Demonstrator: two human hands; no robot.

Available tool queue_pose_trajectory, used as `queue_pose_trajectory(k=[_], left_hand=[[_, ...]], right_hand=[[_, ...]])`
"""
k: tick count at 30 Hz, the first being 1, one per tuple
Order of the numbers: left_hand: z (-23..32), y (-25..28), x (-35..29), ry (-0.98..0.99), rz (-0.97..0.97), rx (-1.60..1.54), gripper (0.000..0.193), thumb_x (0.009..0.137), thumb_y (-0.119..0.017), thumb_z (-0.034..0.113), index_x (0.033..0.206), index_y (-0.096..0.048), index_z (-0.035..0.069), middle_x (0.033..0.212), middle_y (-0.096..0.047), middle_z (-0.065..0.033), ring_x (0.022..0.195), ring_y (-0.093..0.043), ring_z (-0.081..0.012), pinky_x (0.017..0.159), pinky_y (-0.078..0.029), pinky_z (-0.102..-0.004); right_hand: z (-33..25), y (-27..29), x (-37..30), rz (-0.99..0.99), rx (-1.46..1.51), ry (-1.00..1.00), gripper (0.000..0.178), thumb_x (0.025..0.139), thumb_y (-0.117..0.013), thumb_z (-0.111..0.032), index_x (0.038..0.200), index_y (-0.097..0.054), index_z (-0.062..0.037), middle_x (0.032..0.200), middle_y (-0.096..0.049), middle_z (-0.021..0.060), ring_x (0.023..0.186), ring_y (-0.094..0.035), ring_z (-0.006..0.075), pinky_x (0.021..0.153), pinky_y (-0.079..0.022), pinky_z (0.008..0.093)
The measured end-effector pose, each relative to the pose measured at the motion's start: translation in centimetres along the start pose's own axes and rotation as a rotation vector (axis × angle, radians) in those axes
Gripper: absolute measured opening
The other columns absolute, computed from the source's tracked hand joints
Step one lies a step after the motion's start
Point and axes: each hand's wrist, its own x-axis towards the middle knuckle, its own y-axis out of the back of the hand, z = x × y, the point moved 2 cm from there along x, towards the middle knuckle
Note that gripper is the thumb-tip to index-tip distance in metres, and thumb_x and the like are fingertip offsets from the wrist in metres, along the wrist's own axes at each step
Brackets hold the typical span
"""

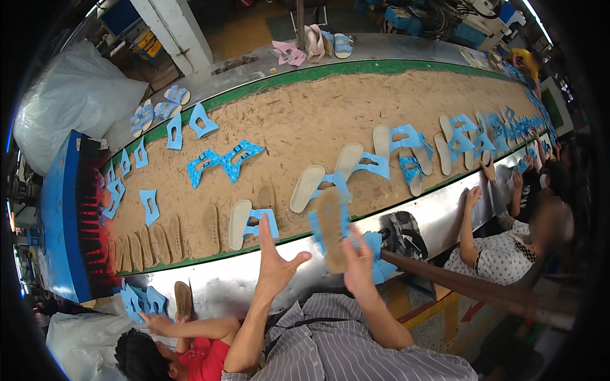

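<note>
My right hand (pixel 359 265) grips a brown sandal sole (pixel 330 232) with blue upper material along its edges, held up in front of me and slightly blurred. My left hand (pixel 276 270) is raised beside it with thumb and fingers apart, holding nothing. Just beyond the left hand, a pale sole (pixel 239 223) lies on the tan belt (pixel 292 120), with a light blue cut-out upper (pixel 264 221) against it. Another pale sole (pixel 307 188) rests farther right, next to more blue uppers.
Brown soles (pixel 161 244) line the belt's near left edge. A patterned blue pair of uppers (pixel 225 163) lies mid-belt. A person in red (pixel 203 359) reaches in at left; a person in a patterned shirt (pixel 492 260) works at right. A brown bar (pixel 470 286) juts out near my right arm.
</note>
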Motion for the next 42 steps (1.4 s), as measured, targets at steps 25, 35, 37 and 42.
queue_pose_trajectory(k=[25, 35, 37, 42], left_hand=[[-27.7, -2.3, -1.7, 0.651, 0.156, -0.073, 0.024, 0.098, -0.072, 0.021, 0.107, -0.072, -0.002, 0.091, -0.077, -0.0189, 0.083, -0.077, -0.0308, 0.076, -0.059, -0.0417], [-29.0, -2.2, 2.4, 0.863, 0.021, -0.042, 0.025, 0.097, -0.072, 0.022, 0.094, -0.073, -0.003, 0.075, -0.074, -0.0131, 0.067, -0.073, -0.0242, 0.064, -0.055, -0.0416], [-29.4, -3.4, 3.1, 0.941, 0.13, -0.334, 0.023, 0.098, -0.071, 0.02, 0.103, -0.07, -0.002, 0.079, -0.074, -0.0111, 0.067, -0.071, -0.0214, 0.061, -0.054, -0.0396], [-27.0, -6.8, 5.9, 1.023, 0.455, -0.76, 0.035, 0.102, -0.071, 0.017, 0.131, -0.053, 0.008, 0.107, -0.067, -0.0038, 0.082, -0.064, -0.0153, 0.062, -0.053, -0.0341]], right_hand=[[14.4, -31.3, 43.0, -0.456, -0.967, 0.329, 0.027, 0.099, -0.071, -0.013, 0.124, -0.068, -0.0036, 0.109, -0.073, 0.0144, 0.103, -0.072, 0.025, 0.091, -0.057, 0.0428], [-3.2, -27.2, 32.5, -0.327, -0.598, 0.365, 0.024, 0.099, -0.078, -0.022, 0.102, -0.074, 0.0017, 0.09, -0.071, 0.0032, 0.078, -0.064, 0.0084, 0.066, -0.049, 0.0289], [-5.2, -24.2, 29.1, -0.174, -0.623, 0.342, 0.02, 0.103, -0.074, -0.02, 0.111, -0.072, -0.0009, 0.089, -0.069, 0.0003, 0.076, -0.064, 0.0092, 0.068, -0.051, 0.0279], [-7.1, -17.2, 20.0, 0.039, -0.486, 0.218, 0.028, 0.113, -0.059, -0.022, 0.135, -0.056, -0.0052, 0.1, -0.073, 0.005, 0.091, -0.071, 0.0142, 0.075, -0.057, 0.0309]])
